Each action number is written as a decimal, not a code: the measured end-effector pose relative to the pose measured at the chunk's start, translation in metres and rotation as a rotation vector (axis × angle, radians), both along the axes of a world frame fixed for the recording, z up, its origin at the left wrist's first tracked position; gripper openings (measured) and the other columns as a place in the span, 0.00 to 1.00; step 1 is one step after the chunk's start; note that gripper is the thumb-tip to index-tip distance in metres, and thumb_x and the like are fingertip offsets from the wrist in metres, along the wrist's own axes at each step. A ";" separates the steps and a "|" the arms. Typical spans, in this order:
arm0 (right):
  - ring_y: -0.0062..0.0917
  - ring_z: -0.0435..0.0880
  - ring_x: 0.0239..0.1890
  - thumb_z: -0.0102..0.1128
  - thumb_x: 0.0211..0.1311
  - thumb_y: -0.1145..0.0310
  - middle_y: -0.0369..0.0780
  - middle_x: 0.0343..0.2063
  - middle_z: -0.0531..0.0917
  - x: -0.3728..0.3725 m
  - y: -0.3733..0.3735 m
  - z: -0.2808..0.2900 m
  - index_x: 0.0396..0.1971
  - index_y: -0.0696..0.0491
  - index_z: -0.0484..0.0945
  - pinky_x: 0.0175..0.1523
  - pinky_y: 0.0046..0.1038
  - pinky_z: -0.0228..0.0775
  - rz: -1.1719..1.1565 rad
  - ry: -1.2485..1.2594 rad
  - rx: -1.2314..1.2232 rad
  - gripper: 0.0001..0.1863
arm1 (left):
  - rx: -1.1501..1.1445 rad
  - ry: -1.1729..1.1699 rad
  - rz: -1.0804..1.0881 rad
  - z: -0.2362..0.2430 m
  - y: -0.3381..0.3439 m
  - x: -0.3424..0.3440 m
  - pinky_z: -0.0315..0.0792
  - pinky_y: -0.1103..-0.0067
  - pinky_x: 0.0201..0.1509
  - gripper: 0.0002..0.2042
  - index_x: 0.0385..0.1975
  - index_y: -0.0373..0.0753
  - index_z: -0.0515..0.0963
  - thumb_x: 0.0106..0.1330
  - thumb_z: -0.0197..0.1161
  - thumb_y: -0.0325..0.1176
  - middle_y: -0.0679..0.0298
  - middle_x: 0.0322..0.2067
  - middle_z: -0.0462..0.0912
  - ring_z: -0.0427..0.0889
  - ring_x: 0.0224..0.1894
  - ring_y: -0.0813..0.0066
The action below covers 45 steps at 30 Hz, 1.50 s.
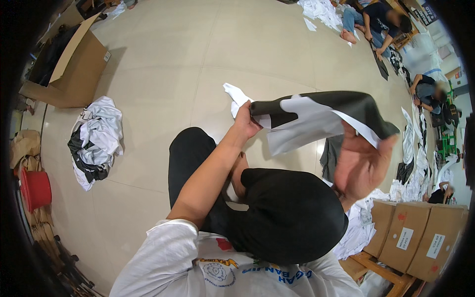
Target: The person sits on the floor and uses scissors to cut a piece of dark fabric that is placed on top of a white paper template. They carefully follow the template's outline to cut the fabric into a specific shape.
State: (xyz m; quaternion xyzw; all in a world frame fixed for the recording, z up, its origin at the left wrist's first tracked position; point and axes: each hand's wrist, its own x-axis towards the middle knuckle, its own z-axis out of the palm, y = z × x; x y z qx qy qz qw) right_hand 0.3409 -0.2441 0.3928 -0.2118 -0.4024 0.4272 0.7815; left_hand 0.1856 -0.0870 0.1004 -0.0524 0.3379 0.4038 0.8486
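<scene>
I sit with my legs bent, a dark grey and white fabric panel (pixel 316 106) raised in front of me. My left hand (pixel 246 123) is closed on its left end, and a small white flap (pixel 234 95) sticks out beyond the fingers. The panel stretches right, its dark side up and white underside hanging down. My right hand (pixel 360 166) has its palm turned up under the right end, thumb spread apart; the cloth touches the hand and covers some of its fingers. Behind the right hand a dark grey cloth piece (pixel 331 157) lies on the floor.
A heap of white and dark cloth (pixel 101 136) lies on the left, near an open cardboard box (pixel 79 74). A red container (pixel 35 189) stands at the left edge. Closed cartons (pixel 403 237) and white cloth piles (pixel 361 230) are on the right. Other people (pixel 381 24) sit among cloth farther off.
</scene>
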 end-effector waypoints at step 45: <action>0.44 0.79 0.66 0.50 0.85 0.68 0.51 0.65 0.78 0.250 0.192 -0.135 0.66 0.64 0.68 0.75 0.47 0.73 0.107 0.113 -0.712 0.19 | 0.999 2.415 -0.380 0.098 0.164 -0.282 0.83 0.55 0.56 0.15 0.53 0.47 0.86 0.75 0.52 0.33 0.54 0.50 0.90 0.89 0.54 0.51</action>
